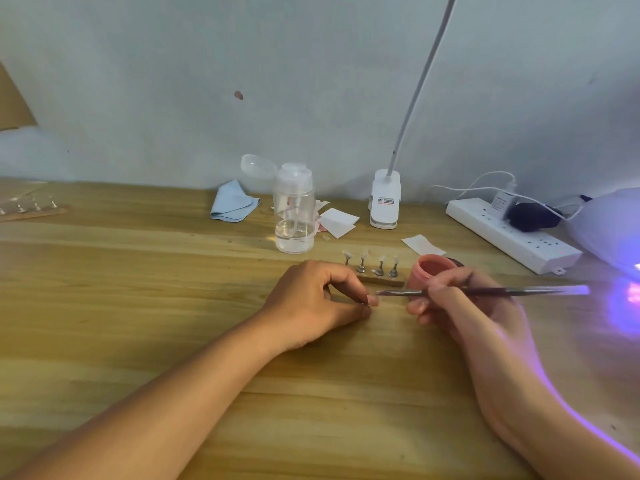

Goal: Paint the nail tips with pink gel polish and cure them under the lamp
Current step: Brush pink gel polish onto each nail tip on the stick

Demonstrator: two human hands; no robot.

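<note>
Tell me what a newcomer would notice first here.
The left hand pinches a nail tip at table centre, the right hand aiming a thin brush at it. Behind them stand an open pink jar and a rack of four more tips. Violet light spills from the curing lamp at the right edge.

A pale grey-blue wall (311, 64) with one reddish spot (238, 95) backs a wooden table (138, 271), violet-lit at right.

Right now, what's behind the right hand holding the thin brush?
A small round pink jar, open, pink inside. The right hand covers its lower right side, so its base and where it rests cannot be seen.
</note>
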